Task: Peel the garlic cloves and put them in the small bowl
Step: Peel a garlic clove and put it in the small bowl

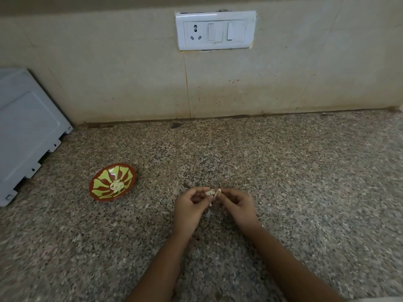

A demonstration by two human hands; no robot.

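Observation:
A small red bowl (102, 194) with a yellow-green petal pattern stands on the speckled granite counter (283, 171), left of my hands. Several pale peeled garlic cloves (116, 185) lie in its middle. My left hand (190, 209) and my right hand (236, 205) meet fingertip to fingertip over the counter, and both pinch one small garlic clove (212, 192) with papery skin loose on it. A strip of skin hangs below the clove between the hands.
A pale blue-grey appliance (28, 131) stands at the left edge of the counter against the wall. A white socket and switch plate (216, 30) is mounted on the beige tiled wall behind. A dark chip (175, 125) lies at the wall's foot.

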